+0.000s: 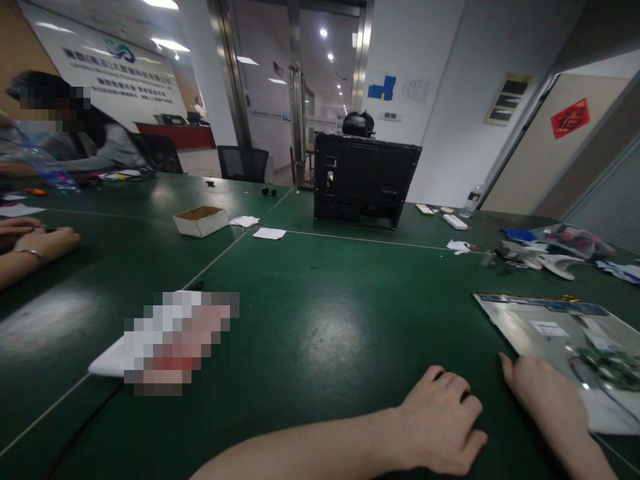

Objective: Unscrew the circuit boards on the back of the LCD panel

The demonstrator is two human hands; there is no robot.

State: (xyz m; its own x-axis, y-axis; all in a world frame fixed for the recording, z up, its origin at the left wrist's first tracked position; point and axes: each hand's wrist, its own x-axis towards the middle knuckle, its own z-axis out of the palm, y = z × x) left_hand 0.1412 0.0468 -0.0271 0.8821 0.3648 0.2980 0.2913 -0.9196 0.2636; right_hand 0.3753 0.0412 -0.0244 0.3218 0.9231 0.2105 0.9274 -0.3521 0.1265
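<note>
My left hand (443, 420) rests on the green table (320, 333) near the front edge, its fingers curled under into a loose fist with nothing in them. Just to its right, my right hand (545, 397) lies against the near edge of a flat metal panel (520, 320). Its thumb points forward; the other fingers are hidden behind the back of the hand. On the panel lie a white label, a green circuit board (613, 367) and some thin cables.
A black metal chassis (365, 179) stands upright at mid-table. A small open cardboard box (201, 221) and paper scraps lie to its left, bags and small parts (550, 250) at the right. Another person's hands (35, 243) rest at the left edge; a further person sits far left.
</note>
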